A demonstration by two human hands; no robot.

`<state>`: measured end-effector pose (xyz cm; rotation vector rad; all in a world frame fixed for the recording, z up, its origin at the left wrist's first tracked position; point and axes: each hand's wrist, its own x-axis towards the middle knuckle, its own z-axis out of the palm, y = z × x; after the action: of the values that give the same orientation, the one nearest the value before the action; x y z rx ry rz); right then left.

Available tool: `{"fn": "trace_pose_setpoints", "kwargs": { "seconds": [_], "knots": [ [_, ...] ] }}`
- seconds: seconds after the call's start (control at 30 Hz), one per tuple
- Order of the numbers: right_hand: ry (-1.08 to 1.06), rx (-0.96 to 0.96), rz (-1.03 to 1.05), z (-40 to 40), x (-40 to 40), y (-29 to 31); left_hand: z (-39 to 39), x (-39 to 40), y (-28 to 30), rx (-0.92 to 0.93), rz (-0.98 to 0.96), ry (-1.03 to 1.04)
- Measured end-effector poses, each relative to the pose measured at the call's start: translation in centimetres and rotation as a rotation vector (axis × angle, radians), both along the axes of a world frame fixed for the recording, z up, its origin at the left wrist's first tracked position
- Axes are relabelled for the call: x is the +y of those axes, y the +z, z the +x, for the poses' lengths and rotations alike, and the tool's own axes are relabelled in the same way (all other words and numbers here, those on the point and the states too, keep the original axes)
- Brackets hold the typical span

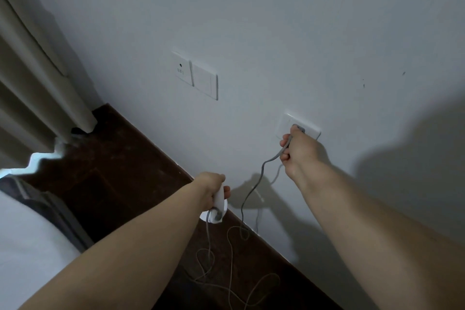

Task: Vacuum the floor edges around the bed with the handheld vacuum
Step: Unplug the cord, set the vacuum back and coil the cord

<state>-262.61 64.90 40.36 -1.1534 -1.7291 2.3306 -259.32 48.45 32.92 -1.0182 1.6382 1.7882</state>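
My left hand (212,190) grips the white handle of the handheld vacuum (218,209), which hangs low over the dark floor beside the wall; most of its body is hidden behind my hand. My right hand (298,152) is closed on the grey plug (299,129), pressed against a white wall socket (314,131). The grey cord (247,196) runs from the plug down the wall and lies in loose loops on the floor (234,267). The bed's white sheet (25,246) fills the lower left corner.
A dark brown floor strip (113,171) runs between bed and white wall. Beige curtains (30,83) hang at the left. Two white wall plates (195,75) sit higher on the wall. The bed's grey edge (50,209) borders the floor.
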Motion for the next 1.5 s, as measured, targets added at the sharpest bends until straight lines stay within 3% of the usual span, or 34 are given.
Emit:
{"fn": "trace_pose_setpoints", "kwargs": {
  "seconds": [0.2,0.47,0.8,1.3,1.5],
  "knots": [
    [0.107,0.006,0.042,1.1,-1.4,-2.6,-0.1,0.4,0.0,-0.003,0.029,0.004],
    [0.411,-0.165,0.045,0.8,-1.1,-1.5,1.1,-0.1,0.0,-0.004,0.017,-0.013],
    [0.563,-0.221,-0.013,5.1,2.5,-3.7,5.0,0.9,0.9,0.0,-0.132,0.103],
    [0.914,-0.334,-0.007,15.2,17.2,-6.7,20.9,17.2,2.8,0.035,-0.192,0.425],
    [1.158,-0.359,0.067,22.2,17.5,-5.4,29.5,22.3,4.5,0.002,-0.164,0.575]
  ]
}}
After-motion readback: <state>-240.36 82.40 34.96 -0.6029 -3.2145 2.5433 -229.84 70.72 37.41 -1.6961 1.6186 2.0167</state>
